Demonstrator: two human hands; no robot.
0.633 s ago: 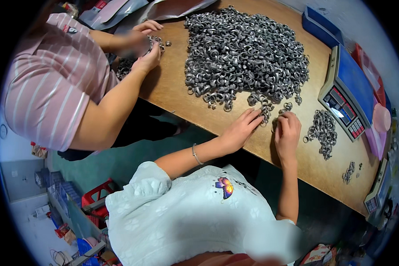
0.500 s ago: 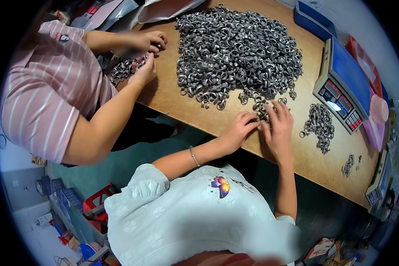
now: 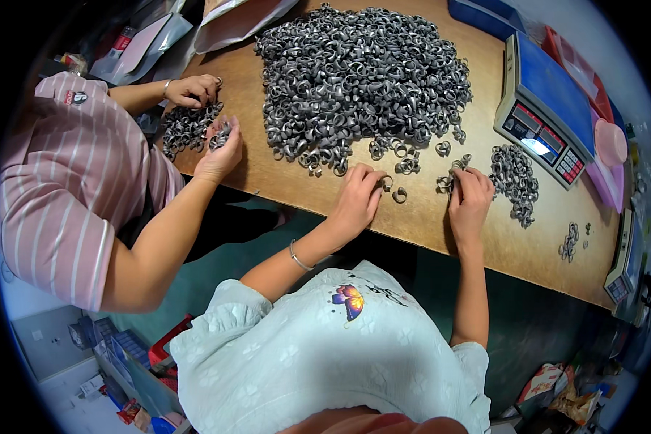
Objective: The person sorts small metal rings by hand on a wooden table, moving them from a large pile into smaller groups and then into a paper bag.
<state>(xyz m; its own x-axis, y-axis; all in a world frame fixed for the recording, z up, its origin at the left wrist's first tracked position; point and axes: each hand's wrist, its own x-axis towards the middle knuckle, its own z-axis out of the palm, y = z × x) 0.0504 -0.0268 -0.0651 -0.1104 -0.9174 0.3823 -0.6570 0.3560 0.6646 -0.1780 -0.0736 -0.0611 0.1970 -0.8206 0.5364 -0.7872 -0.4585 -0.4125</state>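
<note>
A large heap of dark grey metal rings (image 3: 362, 83) covers the middle of the table. At its near edge my left hand (image 3: 353, 201) is closed, with a single ring (image 3: 386, 182) at its thumb and fingertips. Another loose ring (image 3: 399, 195) lies just right of it. My right hand (image 3: 471, 199) rests farther right, its fingers bent together over a few rings (image 3: 445, 184) on the table; the fingertips are partly hidden. Beside that hand lies a smaller pile of rings (image 3: 513, 181). Small clumps (image 3: 407, 164) sit between the heap and my hands.
A scale with a blue top (image 3: 557, 94) stands at right, with a pink container (image 3: 610, 142) beside it. A little ring group (image 3: 569, 242) lies near the right edge. At left, a co-worker's hands (image 3: 220, 155) handle rings over another pile (image 3: 188, 130).
My hands have moved apart, the left one leftward and the right one rightward with rings under its fingers. The co-worker's hands have separated. The whole view has shifted slightly.
</note>
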